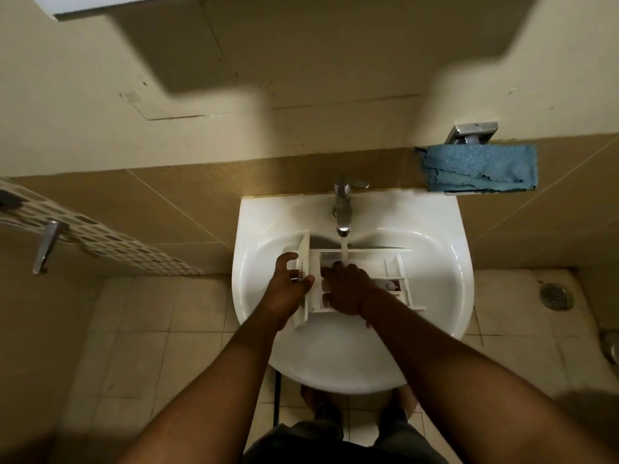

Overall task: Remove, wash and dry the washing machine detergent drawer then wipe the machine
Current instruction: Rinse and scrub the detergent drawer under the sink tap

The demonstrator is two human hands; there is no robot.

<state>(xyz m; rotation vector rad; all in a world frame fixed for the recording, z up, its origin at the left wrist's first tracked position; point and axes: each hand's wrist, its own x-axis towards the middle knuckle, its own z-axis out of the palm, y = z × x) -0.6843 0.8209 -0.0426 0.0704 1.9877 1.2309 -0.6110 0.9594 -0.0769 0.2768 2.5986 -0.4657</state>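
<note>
Drawer (pixel 395 266) lies in the sink (pixel 435 262) under the running tap (pixel 343 209). Left hand (pixel 288 289) grips its front panel at the sink's left side; right hand (pixel 346 289) rests spread inside its compartments. Blue cloth (pixel 482 167) hangs right of the tap.

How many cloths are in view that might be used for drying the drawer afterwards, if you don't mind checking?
1. A blue cloth hangs on the wall holder to the right of the tap, above the sink. Others may lie outside the view.
</note>
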